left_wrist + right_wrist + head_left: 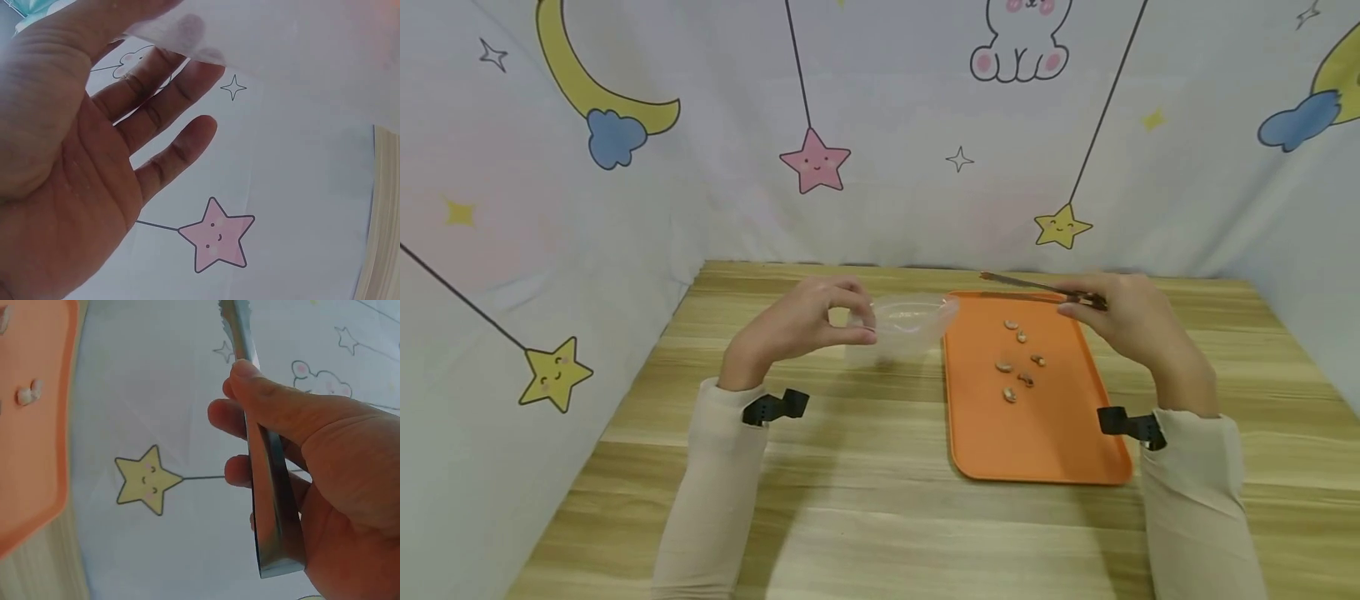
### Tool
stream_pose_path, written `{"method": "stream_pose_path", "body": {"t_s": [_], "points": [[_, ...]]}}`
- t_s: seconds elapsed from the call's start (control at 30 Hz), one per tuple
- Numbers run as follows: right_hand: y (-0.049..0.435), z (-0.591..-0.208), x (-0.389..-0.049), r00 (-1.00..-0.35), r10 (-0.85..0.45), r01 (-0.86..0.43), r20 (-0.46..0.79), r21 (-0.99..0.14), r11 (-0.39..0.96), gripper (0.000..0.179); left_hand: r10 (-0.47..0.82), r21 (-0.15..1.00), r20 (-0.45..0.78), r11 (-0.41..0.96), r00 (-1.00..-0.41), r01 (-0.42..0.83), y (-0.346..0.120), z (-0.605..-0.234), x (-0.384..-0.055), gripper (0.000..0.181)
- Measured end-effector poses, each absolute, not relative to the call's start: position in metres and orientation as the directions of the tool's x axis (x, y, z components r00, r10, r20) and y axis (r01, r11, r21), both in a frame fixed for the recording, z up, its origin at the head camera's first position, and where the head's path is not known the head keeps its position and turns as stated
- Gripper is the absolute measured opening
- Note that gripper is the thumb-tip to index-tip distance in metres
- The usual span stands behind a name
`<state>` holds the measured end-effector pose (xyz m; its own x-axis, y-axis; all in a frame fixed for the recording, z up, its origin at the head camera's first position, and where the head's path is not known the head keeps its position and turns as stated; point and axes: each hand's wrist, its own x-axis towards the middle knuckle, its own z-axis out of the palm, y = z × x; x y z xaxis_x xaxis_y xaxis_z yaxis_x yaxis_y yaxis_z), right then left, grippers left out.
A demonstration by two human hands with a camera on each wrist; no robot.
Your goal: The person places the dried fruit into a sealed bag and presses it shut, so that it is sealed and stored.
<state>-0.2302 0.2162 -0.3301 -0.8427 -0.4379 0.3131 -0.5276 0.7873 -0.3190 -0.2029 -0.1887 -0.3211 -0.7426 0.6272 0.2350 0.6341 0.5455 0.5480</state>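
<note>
My left hand pinches the edge of a clear plastic bag between thumb and fingers, to the left of the orange tray. In the left wrist view the bag spreads across the top, and the other fingers extend loosely below it. Metal tongs with toothed ends lie in my right hand, above the far end of the tray. Seen from the right wrist, thumb and fingers press the tongs from both sides. Several small curved, cashew-like pieces are scattered on the tray.
A wood-grain table carries the tray, with a printed white curtain standing along its back and sides. Black straps with small mounts circle both wrists.
</note>
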Motion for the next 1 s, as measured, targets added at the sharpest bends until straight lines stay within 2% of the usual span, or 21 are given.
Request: {"method": "stream_pose_path", "body": {"t_s": [0.2, 0.43, 0.77, 1.0], "points": [[0.228, -0.348, -0.246, -0.926, -0.374, -0.373, 0.058, -0.31, 0.875, 0.037, 0.618, 0.555, 0.244, 0.543, -0.748, 0.63, -0.19, -0.322, -0.204, 0.005], [0.232, -0.365, -0.257, -0.959, -0.272, -0.244, -0.08, -0.252, 0.936, 0.038, 0.62, 0.564, 0.253, 0.529, -0.743, 0.634, -0.191, -0.321, -0.203, 0.005], [0.238, -0.382, -0.263, -0.965, -0.239, -0.21, -0.109, -0.224, 0.952, 0.03, 0.627, 0.553, 0.249, 0.534, -0.738, 0.64, -0.19, -0.319, -0.202, 0.005], [0.235, -0.381, -0.265, -0.968, -0.236, -0.213, -0.088, -0.217, 0.953, 0.028, 0.631, 0.561, 0.246, 0.526, -0.736, 0.639, -0.192, -0.32, -0.203, 0.009]]}}
